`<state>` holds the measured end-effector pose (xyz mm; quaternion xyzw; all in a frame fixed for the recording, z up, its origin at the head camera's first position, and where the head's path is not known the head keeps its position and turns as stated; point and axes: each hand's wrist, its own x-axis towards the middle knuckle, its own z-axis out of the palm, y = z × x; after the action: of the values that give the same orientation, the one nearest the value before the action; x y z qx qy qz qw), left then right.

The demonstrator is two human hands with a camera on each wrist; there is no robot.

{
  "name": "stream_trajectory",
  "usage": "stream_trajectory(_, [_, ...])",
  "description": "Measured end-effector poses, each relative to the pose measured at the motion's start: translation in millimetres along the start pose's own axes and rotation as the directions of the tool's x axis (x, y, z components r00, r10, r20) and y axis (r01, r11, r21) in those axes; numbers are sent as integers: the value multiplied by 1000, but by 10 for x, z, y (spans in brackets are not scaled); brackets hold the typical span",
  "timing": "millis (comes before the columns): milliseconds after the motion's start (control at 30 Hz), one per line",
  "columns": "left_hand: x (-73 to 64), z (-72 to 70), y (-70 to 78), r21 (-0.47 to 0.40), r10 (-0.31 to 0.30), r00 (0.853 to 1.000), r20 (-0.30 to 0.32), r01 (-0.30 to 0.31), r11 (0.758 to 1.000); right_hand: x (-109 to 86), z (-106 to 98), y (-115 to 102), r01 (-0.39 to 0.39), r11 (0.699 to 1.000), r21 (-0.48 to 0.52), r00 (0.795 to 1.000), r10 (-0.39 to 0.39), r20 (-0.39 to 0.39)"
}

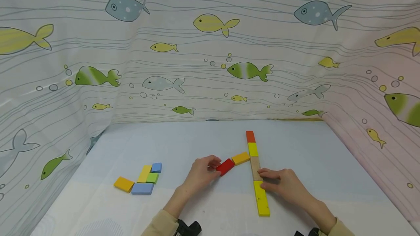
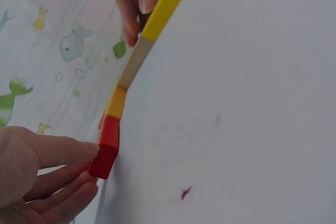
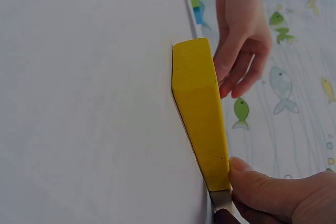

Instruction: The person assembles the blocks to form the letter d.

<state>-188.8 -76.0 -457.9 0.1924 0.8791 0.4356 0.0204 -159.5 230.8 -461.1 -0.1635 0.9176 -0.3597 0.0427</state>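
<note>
My left hand (image 1: 204, 169) is at the near end of a red block (image 1: 225, 167), thumb and fingers around its corner. An orange block (image 1: 241, 158) lies end to end with it, slanting up to a straight column. From far to near, that column has an orange-red block (image 1: 250, 137), a short yellow block (image 1: 253, 149), a plain wooden block (image 1: 256, 168) and yellow blocks (image 1: 261, 199). On the column's right side rests my right hand (image 1: 284, 185), its index finger by the wooden block and thumb against the yellow part (image 3: 199, 114).
On the left of the white table (image 1: 197, 137) lies a cluster: an orange block (image 1: 124, 184), a yellow one (image 1: 144, 174), a green one (image 1: 152, 178) and blue ones (image 1: 142, 188). A fish-patterned curtain (image 1: 210, 54) hangs behind and at both sides.
</note>
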Motion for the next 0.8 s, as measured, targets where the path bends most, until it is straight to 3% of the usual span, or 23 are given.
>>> stream_trajectory(800, [-12, 29, 5, -4, 19, 999, -29, -19, 1000, -2, 14, 30, 1, 1000, 2, 1000, -1, -1])
